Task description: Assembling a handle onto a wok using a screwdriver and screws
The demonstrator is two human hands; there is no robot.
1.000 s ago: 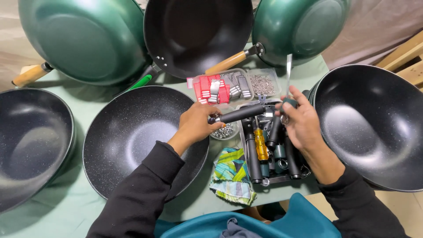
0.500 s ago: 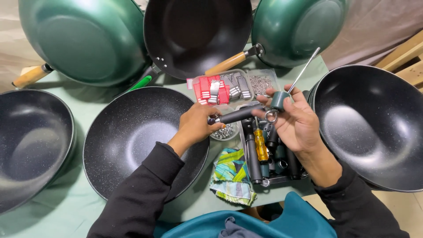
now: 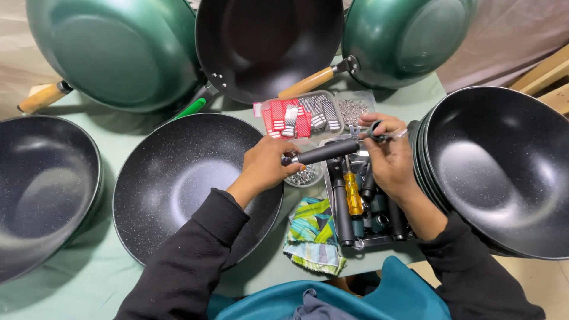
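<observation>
Black handle (image 3: 323, 152) is held above the tray (image 3: 329, 195), between the two hands. Its long axis runs nearly level, left end slightly lower, right end rising toward the right hand.

Left hand (image 3: 265, 168): grip closed around the handle's left end, beside the small bowl of screws (image 3: 303, 175).

Right hand (image 3: 388, 155): grip closed on a slim driver (image 3: 384, 136), fingers curled round its dark head. The driver's shaft lies roughly in line with the handle and meets its right end, where a metal bracket shows. So the right hand is the nearer one to the joint; the left only steadies.

Against the earlier frames: the driver's shaft stood up and angled away from the handle, pointing toward the upper right; it now lies low, close to the handle's axis. The right hand has rolled over it. The left hand and handle have barely shifted.

Around: dark wok (image 3: 195, 178) on the worktop (image 3: 77, 278) under the left forearm, stacked woks (image 3: 504, 166) at right, spare handles in the tray.
</observation>
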